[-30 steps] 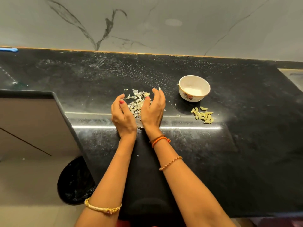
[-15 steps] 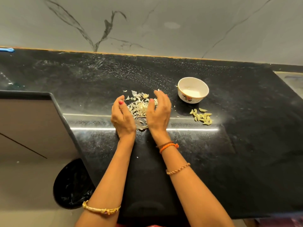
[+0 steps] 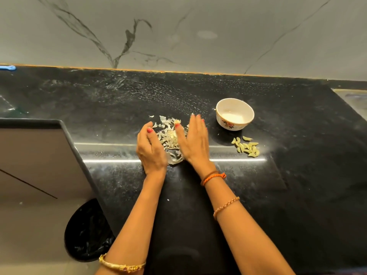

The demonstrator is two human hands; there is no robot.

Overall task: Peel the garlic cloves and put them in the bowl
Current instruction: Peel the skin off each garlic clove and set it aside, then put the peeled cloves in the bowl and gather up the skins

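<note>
A heap of pale garlic skins lies on the black counter between my two hands. My left hand stands on edge at the heap's left side, fingers relaxed and slightly curved. My right hand stands on edge at the heap's right side with straight fingers, touching the skins. Neither hand holds anything. A small white bowl with a flower print stands to the right of my right hand and looks empty. Several peeled yellowish garlic cloves lie in a loose group on the counter in front of the bowl.
The counter's left part ends at a corner edge, with a floor below and a black-lined bin beside it. A marbled wall backs the counter. A few stray skin bits lie around the heap.
Both hands have spread a little apart around the skin heap, and the right hand has shifted to the right. The bowl and cloves stay where they were.
</note>
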